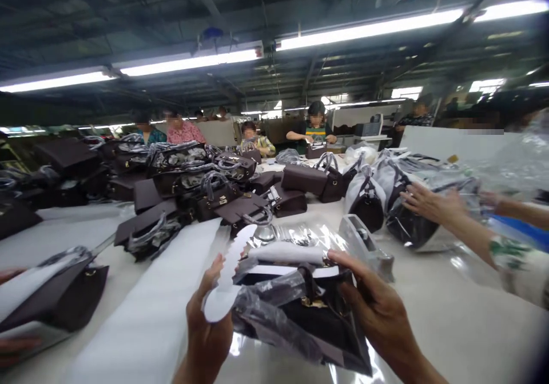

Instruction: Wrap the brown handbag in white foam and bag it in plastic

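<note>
A dark brown handbag (317, 321) with a gold clasp is in front of me, its handle wrapped in clear plastic. White padding (287, 254) shows along its top. My left hand (208, 327) is closed at the bag's left side. A white strip with a notched edge and rounded end (222, 304) lies against that hand, between palm and bag. My right hand (380, 310) grips the bag's right side, fingers along its upper edge and partly hidden behind it. Shiny clear plastic film (300, 232) lies just behind the bag.
Many brown handbags (223, 198) are heaped across the table's far side. White foam sheets (150, 310) lie left. On the right, a co-worker's hand (433, 204) touches a plastic-covered bag (412, 224). Another person's hands hold a bag (64, 292) at far left.
</note>
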The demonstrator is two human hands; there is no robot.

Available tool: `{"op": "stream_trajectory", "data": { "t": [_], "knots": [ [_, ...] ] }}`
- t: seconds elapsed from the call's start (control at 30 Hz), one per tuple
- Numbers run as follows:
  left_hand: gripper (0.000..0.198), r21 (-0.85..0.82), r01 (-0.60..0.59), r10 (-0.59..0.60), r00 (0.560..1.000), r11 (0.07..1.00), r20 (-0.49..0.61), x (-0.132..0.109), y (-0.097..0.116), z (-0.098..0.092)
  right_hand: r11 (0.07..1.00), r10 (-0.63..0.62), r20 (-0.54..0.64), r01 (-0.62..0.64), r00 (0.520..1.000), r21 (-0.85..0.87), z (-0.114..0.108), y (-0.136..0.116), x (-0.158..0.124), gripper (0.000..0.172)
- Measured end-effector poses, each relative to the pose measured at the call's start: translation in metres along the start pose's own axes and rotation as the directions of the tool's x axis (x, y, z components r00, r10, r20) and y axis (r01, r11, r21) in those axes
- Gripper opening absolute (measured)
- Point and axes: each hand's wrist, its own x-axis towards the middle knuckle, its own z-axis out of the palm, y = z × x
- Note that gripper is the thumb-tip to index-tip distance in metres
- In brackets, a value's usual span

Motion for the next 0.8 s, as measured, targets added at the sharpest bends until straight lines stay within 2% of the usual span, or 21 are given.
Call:
{"op": "stream_trajectory", "data": {
  "t": [0.13, 0.2, 0.3, 0.37, 0.43, 0.5, 0.57, 0.63, 0.7, 0.77, 0.8],
  "knots": [
    [0.024, -0.045, -0.035, 0.038, 0.998, 0.998, 0.056, -0.028, -0.003, -0.027, 0.997, 0.001, 0.04, -0.004, 0.999, 0.079, 0.006, -0.017, -0.026, 0.031],
    [0.022, -0.014, -0.102, 0.103, 0.992, 0.995, 0.077, -0.036, -0.002, -0.038, 0.995, 0.017, 0.061, -0.023, 0.998, 0.1, 0.01, -0.02, -0.036, 0.031],
    [0.023, 0.062, -0.182, 0.174, 0.977, 0.981, 0.119, -0.044, 0.001, -0.044, 0.986, 0.124, 0.102, -0.134, 0.987, 0.103, 0.02, -0.02, -0.047, 0.029],
    [0.022, 0.117, -0.134, 0.111, 0.976, 0.984, 0.185, -0.046, 0.001, -0.04, 0.962, 0.241, 0.173, -0.259, 0.955, 0.091, 0.027, -0.014, -0.053, 0.03],
    [0.024, 0.169, -0.044, -0.009, 0.955, 0.985, 0.297, -0.046, 0.002, -0.033, 0.92, 0.352, 0.264, -0.384, 0.898, 0.077, 0.032, -0.004, -0.06, 0.035],
    [0.038, 0.182, 0.013, -0.088, 0.907, 0.983, 0.411, -0.042, 0.003, -0.029, 0.878, 0.434, 0.325, -0.475, 0.84, 0.056, 0.031, 0.006, -0.066, 0.042],
    [0.062, 0.112, 0.08, -0.124, 0.873, 0.991, 0.473, -0.036, 0.003, -0.035, 0.848, 0.489, 0.336, -0.529, 0.805, 0.035, 0.023, 0.01, -0.069, 0.049],
    [0.068, -0.044, 0.245, -0.204, 0.882, 0.969, 0.424, -0.031, 0.0, -0.048, 0.866, 0.469, 0.334, -0.499, 0.818, 0.005, 0.01, 0.007, -0.066, 0.058],
    [0.061, -0.203, 0.405, -0.332, 0.889, 0.891, 0.315, -0.032, -0.008, -0.06, 0.927, 0.365, 0.36, -0.369, 0.859, -0.059, 0.001, -0.003, -0.057, 0.071],
    [0.06, -0.234, 0.49, -0.432, 0.864, 0.84, 0.259, -0.04, -0.018, -0.064, 0.974, 0.22, 0.421, -0.178, 0.88, -0.136, 0.0, -0.015, -0.045, 0.088],
    [0.061, -0.19, 0.515, -0.458, 0.845, 0.836, 0.275, -0.046, -0.022, -0.063, 0.981, 0.162, 0.451, -0.095, 0.878, -0.167, 0.004, -0.019, -0.04, 0.092]
  ]
}}
